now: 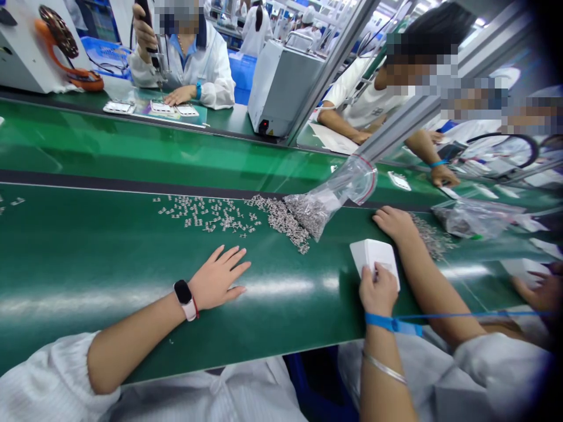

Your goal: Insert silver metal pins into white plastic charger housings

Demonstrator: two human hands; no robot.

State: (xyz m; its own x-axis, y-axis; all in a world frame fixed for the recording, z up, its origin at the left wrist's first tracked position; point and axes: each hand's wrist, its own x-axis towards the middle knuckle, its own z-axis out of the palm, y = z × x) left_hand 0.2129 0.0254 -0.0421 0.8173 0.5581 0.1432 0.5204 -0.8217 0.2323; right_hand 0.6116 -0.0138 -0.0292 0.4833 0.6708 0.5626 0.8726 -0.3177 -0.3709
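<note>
My left hand (pixel 219 278), with a watch on its wrist, lies palm down on the green work surface (pixel 109 252), fingers spread and holding nothing. Small metal parts (pixel 206 214) are scattered above it. They gather into a denser pile (pixel 281 220) beside an open-mouthed clear bag (pixel 312 214) of similar parts. My right hand (pixel 379 290), wearing a blue wrist strap and a bracelet, is closed around the lower part of a white flat piece (pixel 382 252). The far side of that piece is hidden.
A neighbour's hand (pixel 398 225) rests close to the white piece, beside another parts pile (pixel 433 237) and bag (pixel 470 220). A blue cord runs rightward from my strap. Across the raised green ledge (pixel 153 152), people work near a grey metal box (pixel 284 88).
</note>
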